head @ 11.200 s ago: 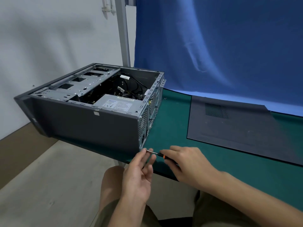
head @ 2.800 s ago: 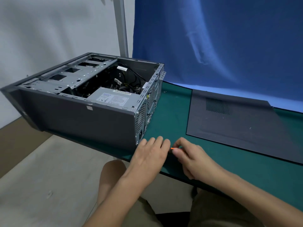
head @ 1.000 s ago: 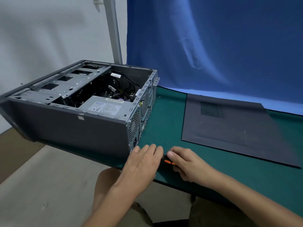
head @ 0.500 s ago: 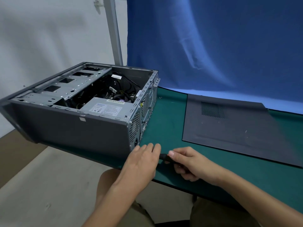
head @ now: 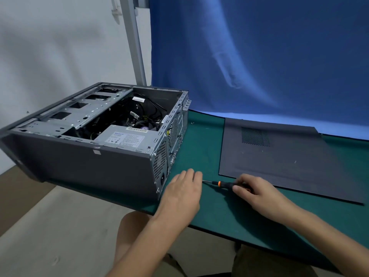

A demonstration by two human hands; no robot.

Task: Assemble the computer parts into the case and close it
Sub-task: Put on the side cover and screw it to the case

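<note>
Computer case [head: 89,156]: lying open side up at the left of the green worktop [head: 203,140], power supply [head: 123,136] sitting in its near corner. Side panel [head: 279,156]: lying flat at the right, apart from the case. Left hand [head: 183,188]: resting flat, fingers straight, just beside the case's rear corner. Right hand [head: 259,194]: gripping a screwdriver [head: 221,183], tip pointing toward the left hand.

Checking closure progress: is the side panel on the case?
No, the side panel lies flat on the green mat to the right of the case, whose open side shows the power supply.
</note>
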